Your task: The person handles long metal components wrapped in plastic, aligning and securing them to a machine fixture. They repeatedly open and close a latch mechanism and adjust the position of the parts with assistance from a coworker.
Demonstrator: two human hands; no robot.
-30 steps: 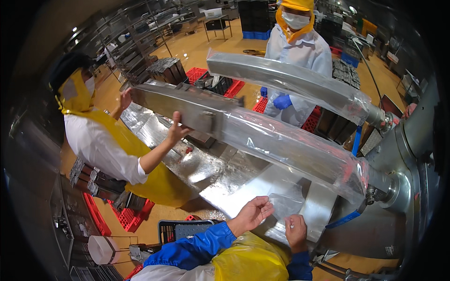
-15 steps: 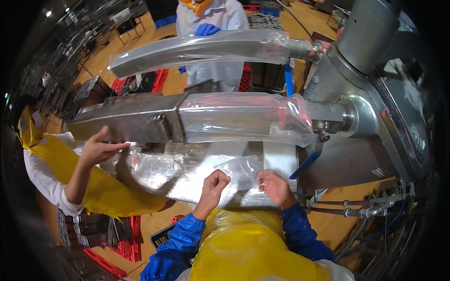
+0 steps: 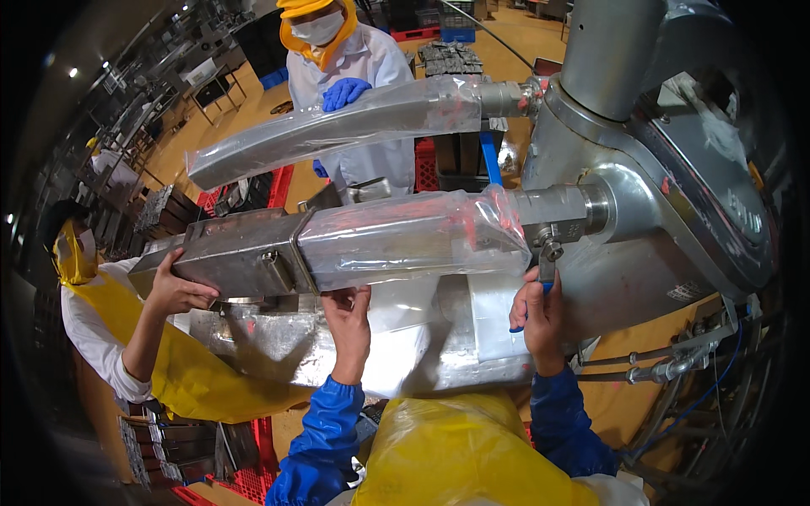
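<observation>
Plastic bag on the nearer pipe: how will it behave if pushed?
The nearer plastic bag is bunched and wrinkled at its right end, so probably floppy. Its see-through film looks thin, suggesting little weight. Glossy highlights hint that it may be slippery.

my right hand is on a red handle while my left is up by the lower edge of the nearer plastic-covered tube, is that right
Not quite: the handle at your right hand is blue, not red, as the head view shows. Your left hand is indeed up by the lower edge of the nearer plastic-covered tube.
</observation>
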